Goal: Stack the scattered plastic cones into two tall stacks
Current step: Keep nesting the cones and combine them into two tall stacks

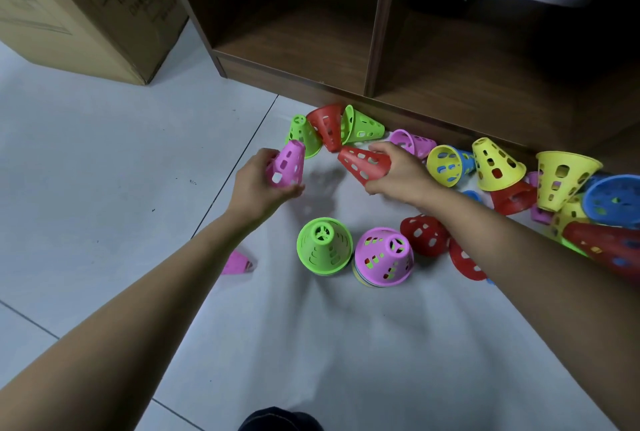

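Above the white sheet (pixel 311 344), the left hand (pixel 256 184) grips a pink cone (pixel 285 165) and the right hand (pixel 401 174) grips a red cone (pixel 363 162). Nearer stand a green-topped stack (pixel 323 245) and a pink-topped stack (pixel 382 255), side by side.

Arms extended, left hand (pixel 257 185) grips pink cone (pixel 287 164), right hand (pixel 403 177) red cone (pixel 363 162)

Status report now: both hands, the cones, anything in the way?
Left hand grips pink cone. Right hand grips red cone. Green-topped stack and pink-topped stack stand near. Loose cones crowd right side.
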